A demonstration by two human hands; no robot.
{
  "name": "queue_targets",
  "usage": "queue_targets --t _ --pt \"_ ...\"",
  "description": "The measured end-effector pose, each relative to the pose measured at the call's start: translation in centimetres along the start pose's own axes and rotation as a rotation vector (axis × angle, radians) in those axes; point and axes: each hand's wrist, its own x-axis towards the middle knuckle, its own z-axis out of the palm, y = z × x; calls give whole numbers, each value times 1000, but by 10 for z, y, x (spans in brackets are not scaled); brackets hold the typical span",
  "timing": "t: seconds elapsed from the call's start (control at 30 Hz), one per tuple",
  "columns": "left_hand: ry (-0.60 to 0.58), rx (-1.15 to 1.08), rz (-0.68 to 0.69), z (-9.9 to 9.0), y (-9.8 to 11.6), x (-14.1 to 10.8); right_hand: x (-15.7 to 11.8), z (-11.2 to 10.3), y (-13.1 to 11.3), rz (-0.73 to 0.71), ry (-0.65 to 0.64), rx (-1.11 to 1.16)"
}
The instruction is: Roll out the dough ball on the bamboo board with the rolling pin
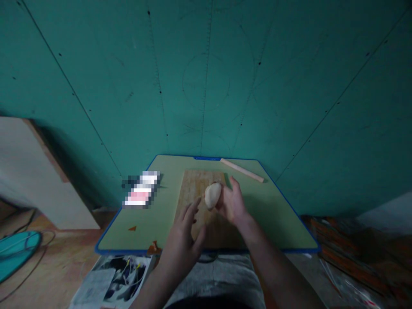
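Observation:
A pale, rounded lump of dough (213,195) is held above a wooden board (189,184). My right hand (232,201) grips it from the right side, with the thumb raised away from it. To the left and nearer to me, my left hand (189,227) hovers over the board, its fingers apart and nothing between them. Its fingertips come close to the lump without clearly touching it. Beyond the board, a wooden rolling pin (243,170) lies slantwise near the table's back right corner.
The small green table (273,214) has a blue edge and stands against a green wall (206,86). A blurred-out white and pink item (141,191) is at its left. Brown scraps (154,247) lie at the front left edge. A white panel (41,180) leans farther left.

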Motion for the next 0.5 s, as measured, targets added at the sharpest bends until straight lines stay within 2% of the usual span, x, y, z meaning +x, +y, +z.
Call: queue_targets --t 0.1,0.2,0.33,0.5 --pt "31 -64 -9 17 -12 20 -15 10 -4 17 -91 -75" --pt "82 -103 -32 25 -19 31 -29 15 -9 36 -158 -51" --pt "52 -307 -157 16 -20 41 -40 12 -14 65 -233 64" --pt "20 -704 -371 -1 -14 45 -44 4 -21 49 -230 150"
